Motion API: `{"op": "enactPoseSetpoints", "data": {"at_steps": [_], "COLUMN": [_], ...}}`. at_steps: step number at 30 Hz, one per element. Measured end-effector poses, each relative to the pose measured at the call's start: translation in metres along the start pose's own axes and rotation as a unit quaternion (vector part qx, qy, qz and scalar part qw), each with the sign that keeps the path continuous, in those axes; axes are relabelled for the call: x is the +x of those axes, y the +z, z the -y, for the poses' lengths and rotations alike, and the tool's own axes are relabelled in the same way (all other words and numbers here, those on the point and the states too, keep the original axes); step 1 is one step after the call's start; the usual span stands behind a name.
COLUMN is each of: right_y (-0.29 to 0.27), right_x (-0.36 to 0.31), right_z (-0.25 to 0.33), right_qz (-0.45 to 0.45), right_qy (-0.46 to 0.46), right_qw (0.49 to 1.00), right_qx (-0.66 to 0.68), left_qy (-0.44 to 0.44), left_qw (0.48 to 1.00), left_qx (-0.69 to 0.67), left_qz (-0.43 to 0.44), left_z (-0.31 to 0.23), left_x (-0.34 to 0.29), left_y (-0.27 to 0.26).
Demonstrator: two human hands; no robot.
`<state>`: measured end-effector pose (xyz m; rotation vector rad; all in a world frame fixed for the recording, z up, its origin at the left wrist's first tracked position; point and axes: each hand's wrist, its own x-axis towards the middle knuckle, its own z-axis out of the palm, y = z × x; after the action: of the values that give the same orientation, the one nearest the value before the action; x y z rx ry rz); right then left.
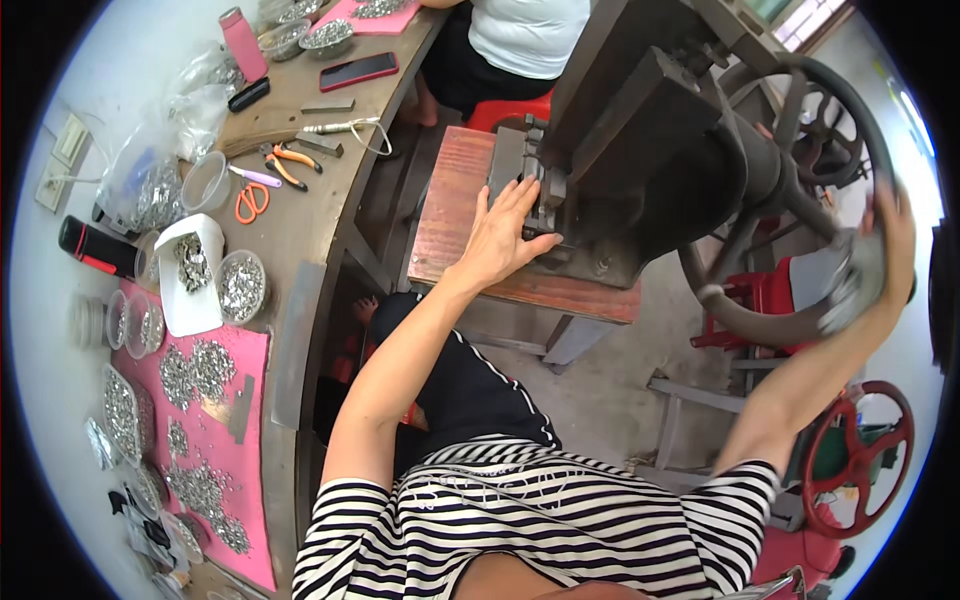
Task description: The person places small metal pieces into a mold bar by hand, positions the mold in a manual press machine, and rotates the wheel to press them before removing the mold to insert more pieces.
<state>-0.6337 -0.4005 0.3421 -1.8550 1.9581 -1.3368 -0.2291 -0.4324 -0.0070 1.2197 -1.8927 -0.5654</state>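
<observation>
Workshop bench: press point(640, 150) between both hands point(500, 235)

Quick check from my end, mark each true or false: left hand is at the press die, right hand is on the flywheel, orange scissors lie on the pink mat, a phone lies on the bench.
1. The left hand is at the die of the press. True.
2. The right hand grips the dark flywheel. True.
3. The orange scissors lie on the pink mat. False: they lie on bare wooden bench.
4. The phone lies on the red stool. False: it lies on the bench.
</observation>
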Motion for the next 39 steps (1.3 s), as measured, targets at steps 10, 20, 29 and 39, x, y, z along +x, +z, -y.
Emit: {"op": "enactPoseSetpoints", "data": {"at_steps": [10,20,29,39], "right_y": [0.01,-0.004,-0.015,0.284], "right_x": [-0.073,0.063,0.082,-0.191], "right_z": [-0.05,-0.002,0.002,0.053], "right_qz": [-0.084,-0.037,0.024,0.309], "right_qy": [-0.021,-0.192,-0.139,-0.337], "right_qw": [0.996,0.969,0.978,0.88], "right_qx": [-0.025,-0.153,-0.154,0.132], "left_qy": [0.033,-0.009,0.156,0.012], "left_qw": [0.992,0.992,0.986,0.959], "left_qx": [-0.12,-0.109,0.049,0.092], "left_qz": [-0.001,0.055,-0.023,-0.269], "left_z": [0.017,0.069,0.015,-0.007], "left_x": [-0.001,0.102,0.036,-0.131], "left_y": [-0.025,0.014,-0.031,-0.085]}}
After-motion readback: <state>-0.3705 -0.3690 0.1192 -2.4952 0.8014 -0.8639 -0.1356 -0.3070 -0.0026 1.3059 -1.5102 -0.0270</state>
